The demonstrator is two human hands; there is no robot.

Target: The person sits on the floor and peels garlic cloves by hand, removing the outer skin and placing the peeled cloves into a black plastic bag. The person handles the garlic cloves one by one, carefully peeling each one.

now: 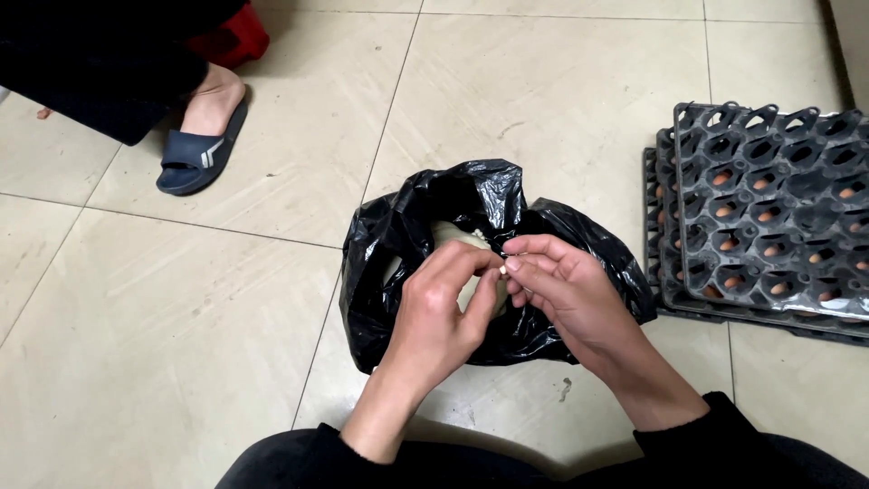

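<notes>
A crumpled black plastic bag (pixel 398 235) lies open on the tiled floor in front of me, with something pale showing inside its mouth. My left hand (pixel 439 312) and my right hand (pixel 557 281) meet over the bag. The fingertips of both hands pinch a small pale piece (pixel 503 269) between them, just above the bag's opening. I cannot tell what the piece is.
A stack of black plastic egg trays (pixel 769 208) with eggs showing through the holes stands at the right. Another person's foot in a dark blue slipper (pixel 195 154) rests at the upper left, beside a red object (pixel 237 38).
</notes>
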